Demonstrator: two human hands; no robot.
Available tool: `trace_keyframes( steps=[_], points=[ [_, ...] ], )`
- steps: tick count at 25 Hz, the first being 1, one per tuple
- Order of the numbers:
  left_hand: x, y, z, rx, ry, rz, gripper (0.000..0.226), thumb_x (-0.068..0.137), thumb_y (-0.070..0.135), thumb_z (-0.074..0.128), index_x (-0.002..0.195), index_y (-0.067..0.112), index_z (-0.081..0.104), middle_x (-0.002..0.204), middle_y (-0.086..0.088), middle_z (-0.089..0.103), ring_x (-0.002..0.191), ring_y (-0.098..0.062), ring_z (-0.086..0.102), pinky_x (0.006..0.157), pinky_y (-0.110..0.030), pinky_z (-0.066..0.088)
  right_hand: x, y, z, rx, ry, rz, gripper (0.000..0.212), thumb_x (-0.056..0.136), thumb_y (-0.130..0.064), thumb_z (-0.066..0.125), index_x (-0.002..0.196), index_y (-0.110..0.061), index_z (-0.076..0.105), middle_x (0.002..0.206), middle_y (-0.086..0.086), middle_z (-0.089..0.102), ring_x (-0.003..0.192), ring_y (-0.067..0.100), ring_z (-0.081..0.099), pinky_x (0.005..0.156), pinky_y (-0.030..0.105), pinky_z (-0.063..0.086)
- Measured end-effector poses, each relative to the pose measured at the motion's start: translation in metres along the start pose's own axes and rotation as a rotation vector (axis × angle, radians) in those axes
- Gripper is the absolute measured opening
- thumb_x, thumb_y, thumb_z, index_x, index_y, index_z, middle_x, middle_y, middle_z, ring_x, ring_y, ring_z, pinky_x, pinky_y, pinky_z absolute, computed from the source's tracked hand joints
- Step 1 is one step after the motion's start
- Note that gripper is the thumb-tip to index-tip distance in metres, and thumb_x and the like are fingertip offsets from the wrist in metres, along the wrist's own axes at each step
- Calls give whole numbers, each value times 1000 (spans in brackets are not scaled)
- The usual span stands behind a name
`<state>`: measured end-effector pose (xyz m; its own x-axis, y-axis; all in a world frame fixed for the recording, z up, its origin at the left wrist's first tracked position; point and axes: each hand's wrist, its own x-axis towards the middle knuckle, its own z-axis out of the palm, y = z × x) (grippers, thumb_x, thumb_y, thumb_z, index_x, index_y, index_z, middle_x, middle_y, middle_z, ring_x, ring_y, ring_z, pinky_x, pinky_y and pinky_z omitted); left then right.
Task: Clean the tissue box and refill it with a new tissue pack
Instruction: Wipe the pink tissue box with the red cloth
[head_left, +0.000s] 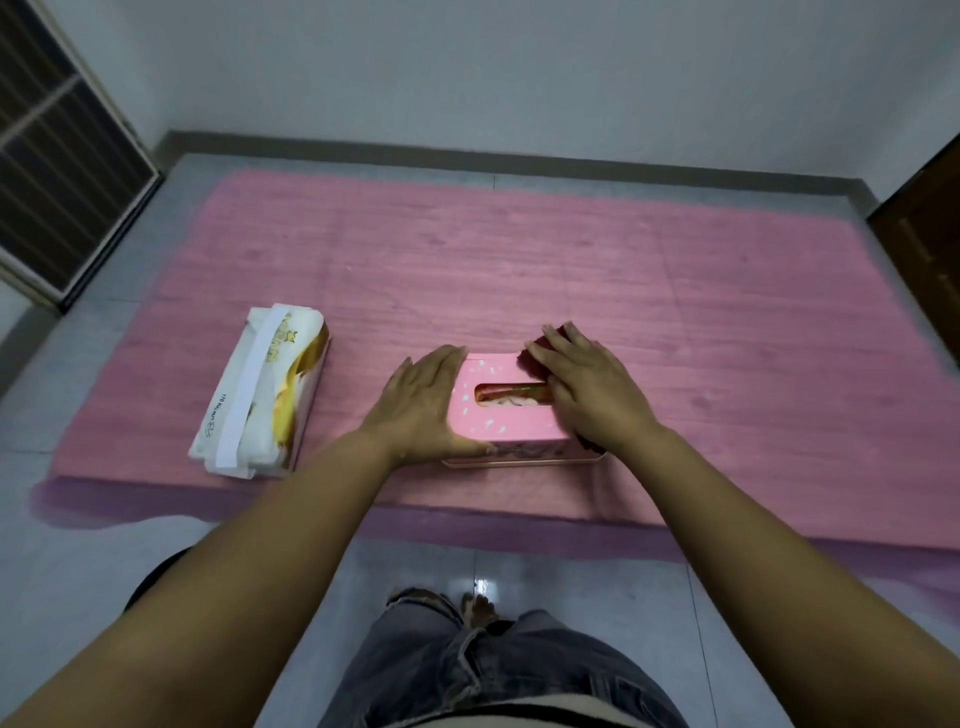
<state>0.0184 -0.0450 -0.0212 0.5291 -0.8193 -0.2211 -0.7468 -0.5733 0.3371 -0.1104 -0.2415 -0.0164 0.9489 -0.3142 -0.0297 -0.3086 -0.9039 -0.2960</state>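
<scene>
At the bottom are the person's knees in jeans (467, 670), above a grey tiled floor (104, 519). Both bare forearms reach forward from the lower corners to the middle of the view.

On the near part of a pink mat (519, 260) stands the box (498, 415), pink with small white marks and a slot in its top. The left hand (421, 400) lies flat against the left end of the box, fingers straight and together, pointing away from the person, with the thumb at the near left corner. It holds nothing; it only presses on the side. The right hand (582, 384) lies palm down on the right part of the top, with the fingers spread a little and pressing a dark red cloth (535, 358) on the box. The cloth shows only at the fingertips and a little under the wrist; the rest is hidden by the hand. The right end of the box is covered too. Inside the slot there is something red and green, but I cannot make out what it is.

The pack (262, 389), white with gold print and a white strip along it, lies on the mat, well apart from the left hand, to its left. Its print is too small to read.

Behind the mat is a pale wall (519, 67), and a dark door (924, 234) is cut off at the right edge.
</scene>
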Motion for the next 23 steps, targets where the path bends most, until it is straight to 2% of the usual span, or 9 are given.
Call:
trace_keyframes(
  steps=[2,5,8,11,13,16,19,21,23],
  points=[
    [1,0,1,-2,3,-2,124,68,71,69,156,18,0,165,-3,5,152,-17,4,124,-39,-1,4,-14,7,-28,23,17,49,98,-24,40,146,-22,35,159,2,26,148,23,16,119,41,13],
    [1,-1,1,-3,9,-7,124,67,72,68,156,18,1,165,-3,5,152,-16,4,124,-40,0,10,-39,17,-53,15,-120,48,99,-25,42,145,-16,38,157,8,30,146,26,22,118,39,15],
    [0,0,1,11,4,-15,124,67,72,68,156,19,0,165,-3,4,152,-16,3,124,-40,0,5,-22,2,-41,-27,-170,47,98,-18,42,145,-17,39,157,8,29,147,26,22,118,41,21],
    [0,1,-1,6,-1,-15,124,68,71,69,156,19,-1,165,-2,3,152,-16,2,124,-40,-1,-5,6,-15,-34,40,-19,43,95,-11,43,138,-16,48,152,8,38,142,27,29,110,40,28],
    [0,1,-1,-2,-7,-16,125,68,70,69,156,19,-2,165,-2,2,152,-16,2,124,-40,0,-1,-2,-11,-65,96,39,41,92,-11,45,132,-14,50,147,9,44,137,28,34,107,39,29],
    [-1,1,1,0,3,-24,124,68,70,70,156,17,-1,165,-3,3,153,-17,3,124,-41,2,10,-36,14,-69,35,-32,49,93,-15,46,141,-12,41,152,9,37,143,27,28,116,39,20],
    [0,2,1,21,14,-23,125,67,71,70,156,17,0,165,-2,4,152,-16,4,124,-41,3,6,-27,5,-80,0,-58,51,98,-24,40,148,-18,30,159,4,25,148,21,17,118,37,15],
    [1,1,1,10,10,-23,125,67,71,70,157,19,0,165,-1,4,153,-15,3,124,-41,3,-4,-2,-8,-71,3,-16,49,100,-23,38,148,-19,31,159,3,24,148,22,16,117,38,17],
    [1,1,1,0,4,-20,126,66,70,70,157,19,0,165,-1,3,153,-15,2,125,-40,2,-15,19,-13,-13,35,104,47,100,-20,37,147,-16,33,158,6,26,147,26,17,117,41,19]
  ],
)
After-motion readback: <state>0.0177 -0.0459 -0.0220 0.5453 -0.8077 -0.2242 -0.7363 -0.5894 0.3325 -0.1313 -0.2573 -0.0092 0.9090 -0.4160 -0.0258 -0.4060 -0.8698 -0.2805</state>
